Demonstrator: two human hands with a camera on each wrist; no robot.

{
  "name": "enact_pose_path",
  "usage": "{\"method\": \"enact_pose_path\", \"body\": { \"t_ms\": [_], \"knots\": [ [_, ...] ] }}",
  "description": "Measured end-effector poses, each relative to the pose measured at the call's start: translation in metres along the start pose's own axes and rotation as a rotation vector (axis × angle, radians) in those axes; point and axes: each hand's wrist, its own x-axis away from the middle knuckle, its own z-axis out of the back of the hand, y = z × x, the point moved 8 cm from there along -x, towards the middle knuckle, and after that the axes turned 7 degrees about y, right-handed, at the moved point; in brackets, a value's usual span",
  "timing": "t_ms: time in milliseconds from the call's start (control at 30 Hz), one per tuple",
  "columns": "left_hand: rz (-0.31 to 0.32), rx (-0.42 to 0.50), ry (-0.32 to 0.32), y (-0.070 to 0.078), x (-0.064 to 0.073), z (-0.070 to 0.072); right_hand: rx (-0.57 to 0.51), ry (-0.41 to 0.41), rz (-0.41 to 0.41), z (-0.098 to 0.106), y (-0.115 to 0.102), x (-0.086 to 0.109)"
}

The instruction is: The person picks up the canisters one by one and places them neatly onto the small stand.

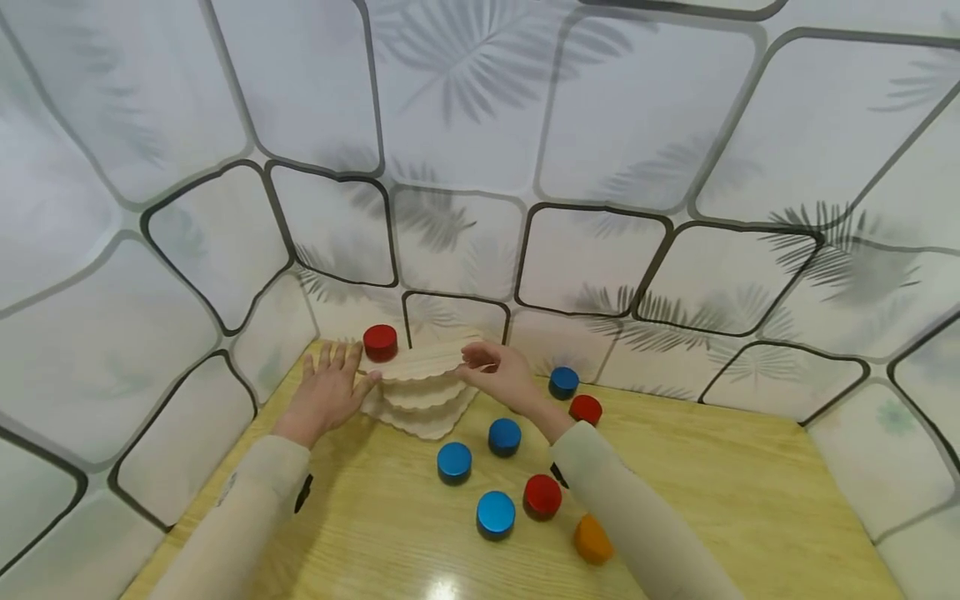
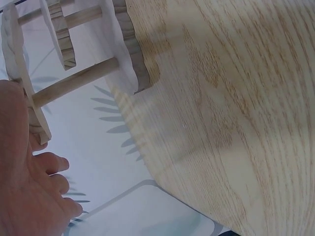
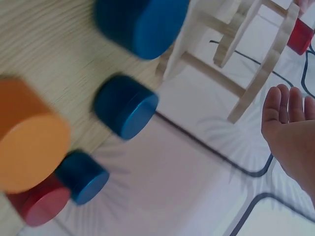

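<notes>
A pale wooden three-tier corner shelf point(image 1: 420, 392) with scalloped edges stands in the back left corner of the table. On its top tier point(image 1: 423, 360) sits a red cylinder point(image 1: 380, 343). My left hand point(image 1: 326, 392) touches the left end of that tier, its thumb at the edge and its fingers stretched out flat. At the right end is my right hand point(image 1: 498, 371), palm turned inward with relaxed fingers. In the right wrist view a small gap shows between the fingers point(image 3: 283, 105) and the tier's edge. Round posts point(image 2: 76, 81) join the tiers.
Several blue cylinders point(image 1: 495, 515), two red cylinders point(image 1: 542, 497) and an orange piece point(image 1: 592, 540) stand on the wood-grain table point(image 1: 360, 517), right of and in front of the shelf. A patterned white wall point(image 1: 465, 250) encloses the back and sides.
</notes>
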Motion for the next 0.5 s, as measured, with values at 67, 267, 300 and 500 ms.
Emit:
{"method": "enact_pose_path", "body": {
  "t_ms": [67, 267, 300, 500],
  "knots": [
    [0.001, -0.002, 0.001, 0.0, 0.0, 0.0, -0.006, -0.011, -0.014, 0.008, 0.003, 0.008],
    [-0.001, -0.002, 0.001, 0.001, 0.001, 0.003, 0.015, -0.036, -0.039, 0.029, 0.016, 0.033],
    [-0.002, -0.002, 0.0, 0.001, 0.002, 0.003, 0.024, -0.037, -0.034, 0.031, 0.019, 0.038],
    [-0.01, -0.004, -0.007, 0.004, 0.001, 0.002, 0.021, -0.019, -0.048, 0.048, 0.032, 0.065]
  ]
}}
